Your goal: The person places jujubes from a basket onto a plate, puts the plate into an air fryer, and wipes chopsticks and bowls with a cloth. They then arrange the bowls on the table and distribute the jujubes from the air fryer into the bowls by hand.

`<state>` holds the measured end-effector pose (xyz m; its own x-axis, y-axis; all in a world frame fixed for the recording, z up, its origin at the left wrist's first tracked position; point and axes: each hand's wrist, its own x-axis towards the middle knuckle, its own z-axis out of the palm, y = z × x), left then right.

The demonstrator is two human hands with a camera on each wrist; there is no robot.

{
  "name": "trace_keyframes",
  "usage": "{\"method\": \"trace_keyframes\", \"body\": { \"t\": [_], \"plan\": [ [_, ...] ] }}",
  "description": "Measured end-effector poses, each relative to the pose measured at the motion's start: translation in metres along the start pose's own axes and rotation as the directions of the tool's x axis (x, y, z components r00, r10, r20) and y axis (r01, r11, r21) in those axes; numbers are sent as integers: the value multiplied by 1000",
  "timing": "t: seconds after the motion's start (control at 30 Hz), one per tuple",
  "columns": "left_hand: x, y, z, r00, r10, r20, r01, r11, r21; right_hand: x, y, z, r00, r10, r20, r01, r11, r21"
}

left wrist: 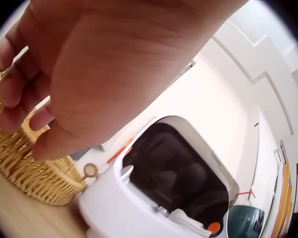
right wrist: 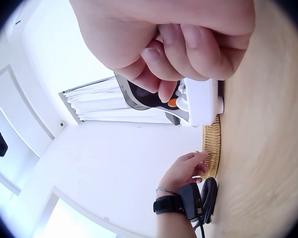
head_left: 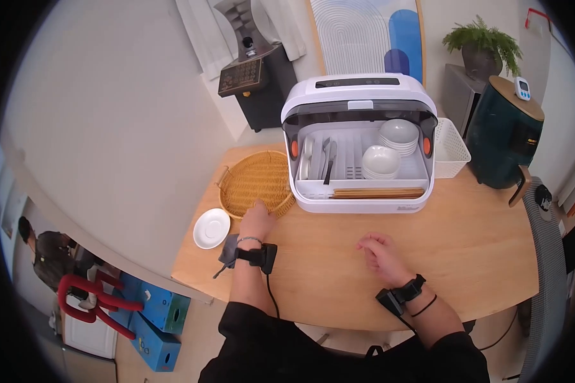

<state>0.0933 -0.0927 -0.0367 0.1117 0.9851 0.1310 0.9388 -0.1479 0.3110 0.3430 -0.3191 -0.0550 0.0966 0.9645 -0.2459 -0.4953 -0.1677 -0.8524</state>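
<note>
My left hand (head_left: 257, 222) is at the near rim of a round wicker basket (head_left: 252, 182), fingers loosely bent. In the left wrist view its fingertips (left wrist: 11, 94) overlap the woven side. A white saucer (head_left: 211, 228) lies left of that hand, and a dark grey cloth (head_left: 229, 251) is beside the wrist. My right hand (head_left: 384, 258) hangs loosely curled over the wooden table (head_left: 319, 268), holding nothing. Beyond the hands stands a white dish cabinet (head_left: 358, 205) with its dark lid raised. Inside are stacked white bowls (head_left: 381, 163), dark-handled cutlery (head_left: 329, 163) and wooden chopsticks (head_left: 377, 193).
A white plastic basket (head_left: 452, 150) stands right of the cabinet, by a dark green air fryer (head_left: 505, 137) with a timer on top. A potted fern (head_left: 482, 48) is behind. A black stand (head_left: 262, 96) rises at the back left. Cables trail from both wrists.
</note>
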Motion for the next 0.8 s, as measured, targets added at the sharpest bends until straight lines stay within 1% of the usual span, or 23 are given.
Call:
{"method": "trace_keyframes", "body": {
  "t": [0.07,0.1,0.17,0.3,0.37,0.4,0.43,0.47,0.5,0.53,0.6,0.67,0.7,0.73,0.77,0.8],
  "plan": [
    [10,-7,5,985,109,132,-119,990,70,-1,-1,1,1000,17,8,-17,1000,-1],
    [18,-11,6,986,108,129,-118,991,71,-2,-1,2,1000,16,11,-16,1000,-2],
    [37,-17,8,965,187,182,-210,971,117,-4,-2,4,1000,19,16,-18,1000,-17],
    [71,-21,14,970,162,182,-187,974,129,-5,4,5,998,30,56,-28,999,-31],
    [84,-26,21,987,94,129,-105,991,80,-3,3,4,996,36,88,-31,998,-55],
    [86,-30,22,987,96,128,-107,991,81,-4,3,4,996,33,87,-29,998,-53],
    [85,-35,22,984,127,126,-129,992,7,-5,2,4,995,49,81,-44,997,-64],
    [80,-34,19,980,160,121,-153,986,-69,-6,1,3,995,63,74,-58,996,-74],
    [68,-37,18,976,193,102,-190,981,-43,-6,1,3,996,59,66,-54,996,-70],
    [44,-35,7,970,229,85,-228,973,-16,-5,1,2,995,66,73,-60,995,-74],
    [3,-35,-19,965,235,114,-241,970,35,-6,1,3,996,68,64,-64,996,-68],
    [-28,-47,-37,978,166,124,-183,972,146,-10,-4,5,989,89,117,-76,991,-112],
    [-42,-59,-40,986,146,86,-159,973,170,-12,-5,5,990,93,108,-81,991,-109],
    [-52,-70,-39,991,126,46,-133,972,193,-14,-8,5,973,86,213,-60,991,-123],
    [-60,-80,-36,990,129,53,-137,972,192,-17,-11,8,945,79,318,-38,990,-134],
    [-68,-88,-33,987,151,48,-157,976,151,-25,-18,13,947,81,310,-41,990,-133]
  ]
}}
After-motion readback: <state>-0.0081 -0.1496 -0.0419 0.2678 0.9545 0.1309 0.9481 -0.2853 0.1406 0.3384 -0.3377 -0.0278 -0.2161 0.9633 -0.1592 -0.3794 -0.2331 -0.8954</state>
